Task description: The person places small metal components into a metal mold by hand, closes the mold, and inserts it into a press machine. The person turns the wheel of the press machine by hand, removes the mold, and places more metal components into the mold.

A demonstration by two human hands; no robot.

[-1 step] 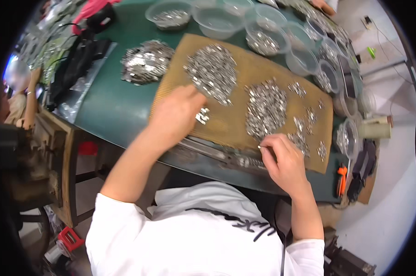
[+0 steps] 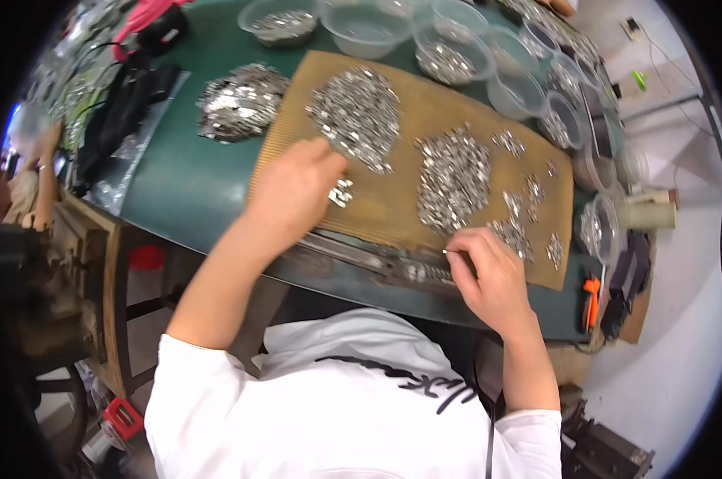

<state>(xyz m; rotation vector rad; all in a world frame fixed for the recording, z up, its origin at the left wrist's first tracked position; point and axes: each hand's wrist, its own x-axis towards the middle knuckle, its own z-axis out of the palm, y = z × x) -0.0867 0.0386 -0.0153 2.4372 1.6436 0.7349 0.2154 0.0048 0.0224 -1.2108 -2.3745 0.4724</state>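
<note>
My left hand (image 2: 295, 185) is over the left part of a tan ribbed mat (image 2: 397, 199), fingers bent and pressed together. Its fingertips are beside the lower end of a heap of small shiny metal pieces (image 2: 357, 116); whatever they hold is hidden. A few bright metal pieces (image 2: 341, 192) lie just right of that hand. At the mat's front edge, thumb and forefinger of my right hand (image 2: 490, 278) pinch a tiny shiny metal piece (image 2: 447, 252). Directly beyond it spreads a second heap of metal pieces (image 2: 454, 177).
Smaller clusters of pieces (image 2: 511, 237) lie on the mat's right. A metal rail (image 2: 345, 249) runs along its front. Clear plastic bowls (image 2: 366, 32) line the back and right. A large shiny pile (image 2: 241, 104) sits left on the green table (image 2: 165, 180). Orange-handled pliers (image 2: 591, 303) lie far right.
The whole view has shifted slightly, so the mat and bowls appear a little higher and further left. Both hands keep nearly the same places over the mat.
</note>
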